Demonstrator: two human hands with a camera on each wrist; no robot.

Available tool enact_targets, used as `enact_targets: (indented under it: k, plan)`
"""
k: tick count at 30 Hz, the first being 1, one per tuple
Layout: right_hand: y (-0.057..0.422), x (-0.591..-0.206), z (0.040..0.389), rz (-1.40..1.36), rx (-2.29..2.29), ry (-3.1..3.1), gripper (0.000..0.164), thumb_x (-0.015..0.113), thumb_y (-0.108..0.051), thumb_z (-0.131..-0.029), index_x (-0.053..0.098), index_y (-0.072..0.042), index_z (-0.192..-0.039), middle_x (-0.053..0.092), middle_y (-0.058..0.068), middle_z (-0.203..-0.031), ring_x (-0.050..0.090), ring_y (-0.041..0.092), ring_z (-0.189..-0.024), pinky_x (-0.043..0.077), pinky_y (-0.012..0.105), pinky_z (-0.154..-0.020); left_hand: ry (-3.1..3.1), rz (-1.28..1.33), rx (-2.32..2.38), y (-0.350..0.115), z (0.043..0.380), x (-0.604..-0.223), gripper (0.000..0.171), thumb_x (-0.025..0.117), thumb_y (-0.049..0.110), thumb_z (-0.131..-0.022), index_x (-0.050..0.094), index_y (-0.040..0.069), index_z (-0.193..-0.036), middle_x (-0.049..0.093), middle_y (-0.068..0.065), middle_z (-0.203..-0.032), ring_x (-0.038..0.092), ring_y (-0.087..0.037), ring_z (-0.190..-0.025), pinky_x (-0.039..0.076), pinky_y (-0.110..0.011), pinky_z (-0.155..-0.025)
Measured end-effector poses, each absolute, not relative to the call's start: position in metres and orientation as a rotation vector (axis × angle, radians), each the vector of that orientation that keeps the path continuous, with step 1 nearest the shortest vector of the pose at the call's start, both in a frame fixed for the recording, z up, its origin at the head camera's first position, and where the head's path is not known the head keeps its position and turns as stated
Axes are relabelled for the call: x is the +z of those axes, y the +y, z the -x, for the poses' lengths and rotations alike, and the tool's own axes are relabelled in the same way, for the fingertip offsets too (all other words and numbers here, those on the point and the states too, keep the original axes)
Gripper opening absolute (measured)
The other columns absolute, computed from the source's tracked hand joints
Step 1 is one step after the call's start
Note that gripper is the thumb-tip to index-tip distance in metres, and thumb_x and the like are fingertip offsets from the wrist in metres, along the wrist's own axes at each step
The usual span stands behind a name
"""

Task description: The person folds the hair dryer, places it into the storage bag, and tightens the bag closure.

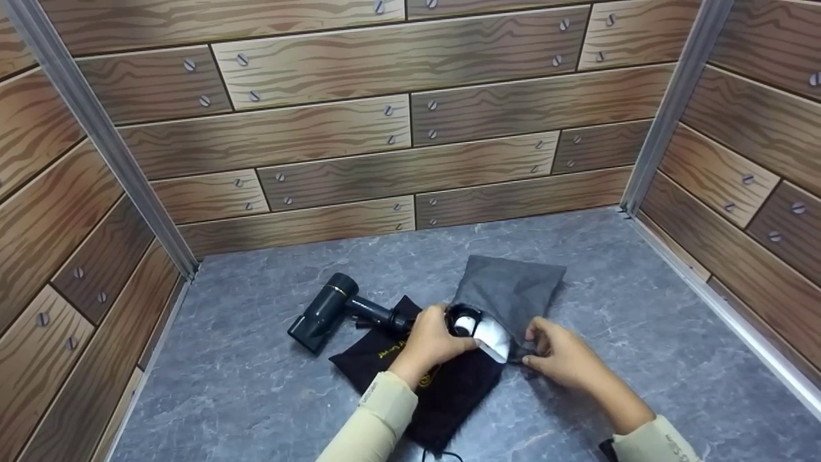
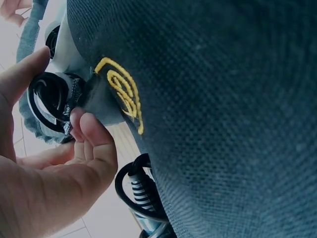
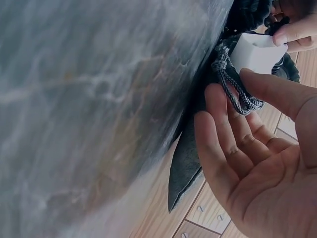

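A grey drawstring pouch [image 1: 510, 289] lies on the floor, its mouth toward me. At that mouth is a white, box-like piece [image 1: 492, 340] with black coiled cord [image 2: 33, 101] beside it. My left hand [image 1: 431, 337] holds the white piece and cord, thumb against the white side. My right hand [image 1: 564, 356] pinches the rim of the pouch mouth between thumb and fingers. In the right wrist view a looped drawstring [image 3: 237, 94] hangs over those fingers. How much of the white piece sits inside the pouch is hidden.
A dark hair dryer [image 1: 326, 311] lies on the left, its handle reaching over a black pouch [image 1: 442, 407] with yellow lettering. A thin black string [image 1: 446, 454] trails from that pouch. Wood-patterned walls [image 1: 333, 154] with metal corner posts enclose the grey marbled floor [image 1: 218, 378].
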State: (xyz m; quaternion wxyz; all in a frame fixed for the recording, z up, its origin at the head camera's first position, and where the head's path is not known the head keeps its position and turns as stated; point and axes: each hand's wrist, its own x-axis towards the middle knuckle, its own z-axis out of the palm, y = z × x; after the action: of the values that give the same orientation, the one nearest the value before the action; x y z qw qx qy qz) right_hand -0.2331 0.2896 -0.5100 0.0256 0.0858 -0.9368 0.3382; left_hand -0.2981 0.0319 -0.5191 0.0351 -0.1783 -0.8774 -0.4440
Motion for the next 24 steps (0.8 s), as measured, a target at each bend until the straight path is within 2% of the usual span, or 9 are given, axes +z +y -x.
enact_targets:
  k: [4, 6, 9, 11, 16, 20, 24]
  plan:
    - [0.291, -0.510, 0.232, -0.312, 1.063, -2.878, 0.031, 0.085, -0.006, -0.083, 0.062, -0.010, -0.102, 0.062, 0.002, -0.082, 0.057, 0.013, -0.072, 0.049, 0.028, -0.066, -2.660, 0.567, -1.330, 0.034, 0.309, -0.542, 0.053, 0.095, 0.038, -0.073, 0.064, 0.008, -0.104, 0.069, -0.004, -0.096, 0.064, -0.020, -0.088, 0.056, -0.039, -0.081]
    - [0.292, -0.510, 0.232, -0.328, 1.073, -2.874, 0.031, 0.085, -0.006, -0.083, 0.062, -0.010, -0.103, 0.062, 0.002, -0.083, 0.057, 0.013, -0.072, 0.048, 0.027, -0.066, -2.672, 0.585, -1.310, 0.034, 0.311, -0.547, 0.053, 0.093, 0.040, -0.076, 0.060, 0.009, -0.103, 0.067, -0.004, -0.097, 0.063, -0.021, -0.089, 0.056, -0.039, -0.082]
    - [0.293, -0.510, 0.231, -0.326, 1.095, -2.874, 0.030, 0.083, -0.004, -0.084, 0.062, -0.010, -0.104, 0.062, 0.004, -0.083, 0.057, 0.014, -0.073, 0.049, 0.027, -0.066, -2.703, 0.602, -1.299, 0.034, 0.313, -0.551, 0.058, 0.090, 0.042, -0.080, 0.060, 0.005, -0.113, 0.068, -0.008, -0.105, 0.066, -0.025, -0.098, 0.057, -0.042, -0.089]
    - [0.294, -0.509, 0.230, -0.319, 1.114, -2.874, 0.029, 0.082, -0.004, -0.086, 0.062, -0.009, -0.105, 0.063, 0.004, -0.083, 0.057, 0.013, -0.073, 0.049, 0.026, -0.065, -2.759, 0.577, -1.352, 0.034, 0.304, -0.535, 0.063, 0.089, 0.041, -0.082, 0.060, 0.000, -0.121, 0.070, -0.013, -0.114, 0.068, -0.031, -0.109, 0.056, -0.048, -0.099]
    - [0.296, -0.506, 0.229, -0.315, 1.176, -2.856, 0.028, 0.079, -0.002, -0.088, 0.063, -0.007, -0.109, 0.065, 0.003, -0.079, 0.059, 0.011, -0.068, 0.050, 0.025, -0.061, -2.847, 0.494, -1.355, 0.036, 0.293, -0.518, 0.066, 0.080, 0.046, -0.090, 0.060, -0.004, -0.127, 0.070, -0.021, -0.123, 0.068, -0.038, -0.120, 0.054, -0.052, -0.104]
    - [0.298, -0.504, 0.229, -0.306, 1.216, -2.823, 0.031, 0.081, -0.002, -0.086, 0.064, -0.006, -0.112, 0.063, 0.003, -0.076, 0.056, 0.010, -0.064, 0.049, 0.024, -0.058, -2.882, 0.454, -1.293, 0.037, 0.292, -0.515, 0.061, 0.080, 0.052, -0.089, 0.064, 0.002, -0.120, 0.072, -0.017, -0.116, 0.070, -0.033, -0.111, 0.056, -0.050, -0.097]
    - [0.303, -0.503, 0.231, -0.268, 1.221, -2.823, 0.033, 0.082, -0.003, -0.086, 0.062, -0.005, -0.112, 0.056, 0.000, -0.071, 0.049, 0.007, -0.058, 0.045, 0.023, -0.055, -2.875, 0.466, -1.327, 0.033, 0.300, -0.520, 0.050, 0.090, 0.047, -0.079, 0.067, 0.009, -0.099, 0.070, -0.005, -0.097, 0.065, -0.021, -0.089, 0.057, -0.043, -0.085]
